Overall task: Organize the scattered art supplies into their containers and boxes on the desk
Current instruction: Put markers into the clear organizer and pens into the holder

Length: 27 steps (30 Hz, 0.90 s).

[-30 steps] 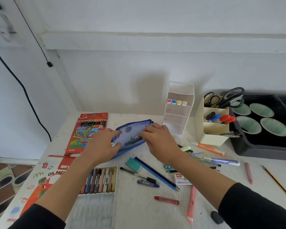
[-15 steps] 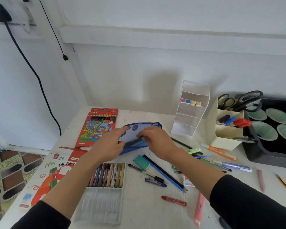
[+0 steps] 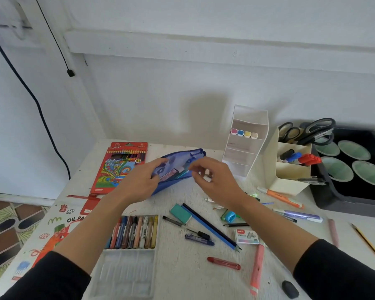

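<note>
– Two hands at work. State them.
– The left hand (image 3: 139, 182) grips the near end of the blue zip pouch (image 3: 178, 167), thumb on top and fingers curled beneath. The right hand (image 3: 214, 180) sits at the pouch's open edge with its fingers loosely curled and their tips at the opening. Whether they pinch anything cannot be told.
– Pouch location?
– It is at the middle of the white desk (image 3: 182, 278), held tilted, its far end pointing to one o'clock. Pens show through its clear side.
– Surroundings, read from the pouch?
– The colour pencil box (image 3: 121, 167) lies flat at nine o'clock. The oil pastel tray (image 3: 134, 231) is at seven o'clock, with sticks filling its far half. The white tiered organizer (image 3: 245, 144) stands at two o'clock, with four capped markers (image 3: 244, 133) on its top shelf. The cream pen holder (image 3: 290, 169) is at three o'clock, with scissors (image 3: 312, 131) standing in it and the black tray (image 3: 325, 198) just beside.
– Loose items?
– At five o'clock a teal eraser (image 3: 180, 213) touches a blue pencil (image 3: 210, 227). Further out on the same bearing are a staples box (image 3: 246, 236), a red crayon (image 3: 223, 263) and a pink highlighter (image 3: 257, 269), each lying apart from the others.
</note>
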Available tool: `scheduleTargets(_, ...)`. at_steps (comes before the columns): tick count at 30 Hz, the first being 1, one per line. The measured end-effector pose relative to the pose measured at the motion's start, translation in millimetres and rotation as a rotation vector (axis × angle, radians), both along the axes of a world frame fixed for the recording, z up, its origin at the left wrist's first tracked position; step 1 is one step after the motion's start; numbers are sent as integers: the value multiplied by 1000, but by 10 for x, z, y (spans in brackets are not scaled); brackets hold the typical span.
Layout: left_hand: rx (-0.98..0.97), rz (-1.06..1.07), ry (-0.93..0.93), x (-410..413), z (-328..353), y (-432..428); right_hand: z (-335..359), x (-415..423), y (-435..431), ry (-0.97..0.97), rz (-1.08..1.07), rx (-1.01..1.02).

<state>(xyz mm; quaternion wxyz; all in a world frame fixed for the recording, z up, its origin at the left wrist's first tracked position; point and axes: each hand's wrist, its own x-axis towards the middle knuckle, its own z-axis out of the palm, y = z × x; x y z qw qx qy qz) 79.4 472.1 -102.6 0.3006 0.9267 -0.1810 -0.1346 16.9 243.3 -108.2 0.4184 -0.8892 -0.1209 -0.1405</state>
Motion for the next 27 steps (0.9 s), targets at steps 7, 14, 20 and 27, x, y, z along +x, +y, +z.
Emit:
scheduleTargets(7, 72, -21, -85, -39, -42, -154, -49, -393, -228, 230, 152, -303)
scheduleTargets(14, -25, 4, -181, -115, -110, -90, -347, -749, -285, 236, 231, -494)
scheduleTargets(20, -19, -5, -197, -201, -169, -74, -376, -772, -152, 182, 224, -528)
scheduleTargets(27, 26, -41, -217, -275, -168, -91, -321, -744, -92, 251, 233, -638)
